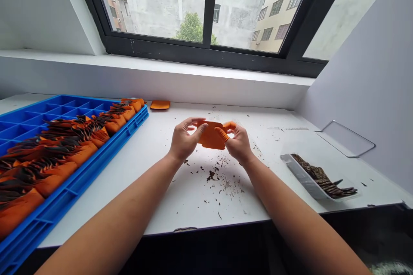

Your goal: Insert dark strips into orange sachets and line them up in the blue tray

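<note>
1. The person's left hand and right hand both grasp one flat orange piece, the fingers pinching its opposite sides, thumbs on the near face.
2. That piece is held up over the white surface, above scattered dark crumbs. If the pinch slackened, it could drop into them and pick up dirt.
3. The right thumb and forefinger wear orange coverings; these might slip or blunt the feel of the edge, letting the piece skew.
4. At left, a blue divided tray holds tightly packed orange-and-black pieces; a careless forearm could snag and disorder them.
5. A second orange piece lies beyond the hands, near the tray.
6. At right, a clear plastic container of dark, bark-like strips sits near the front edge; an elbow's knock could tip it.
</note>
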Motion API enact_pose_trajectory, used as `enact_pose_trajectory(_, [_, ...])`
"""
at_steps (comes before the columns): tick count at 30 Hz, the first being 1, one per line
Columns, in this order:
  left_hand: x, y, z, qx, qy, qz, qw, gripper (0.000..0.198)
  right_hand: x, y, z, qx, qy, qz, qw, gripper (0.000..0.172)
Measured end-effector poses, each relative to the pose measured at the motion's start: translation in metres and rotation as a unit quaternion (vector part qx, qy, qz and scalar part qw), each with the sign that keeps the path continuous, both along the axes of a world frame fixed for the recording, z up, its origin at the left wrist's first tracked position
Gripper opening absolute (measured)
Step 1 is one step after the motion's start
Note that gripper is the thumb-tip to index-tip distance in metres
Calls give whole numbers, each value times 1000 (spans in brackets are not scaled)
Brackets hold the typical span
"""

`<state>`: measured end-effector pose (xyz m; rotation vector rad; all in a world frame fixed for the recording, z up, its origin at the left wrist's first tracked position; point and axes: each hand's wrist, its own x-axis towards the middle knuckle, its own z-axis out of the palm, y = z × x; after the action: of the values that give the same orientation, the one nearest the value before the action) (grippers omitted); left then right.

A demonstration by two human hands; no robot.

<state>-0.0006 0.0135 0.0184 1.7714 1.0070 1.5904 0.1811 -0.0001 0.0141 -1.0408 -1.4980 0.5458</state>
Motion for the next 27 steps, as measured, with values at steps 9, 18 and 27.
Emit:
enact_pose_trajectory(9, [-2,1,0,26,9,22,999,24,10,1,-3,87,-14,-111,990,40])
enact_pose_trajectory(18, [0,0,7,-81,-135,-52,986,41,13,2,-9,-46,9,20,999,46])
enact_pose_trajectory(27, [3,-5,-1,-106,-79,-72,989,41,7,-2,-6,-77,60,106,990,37])
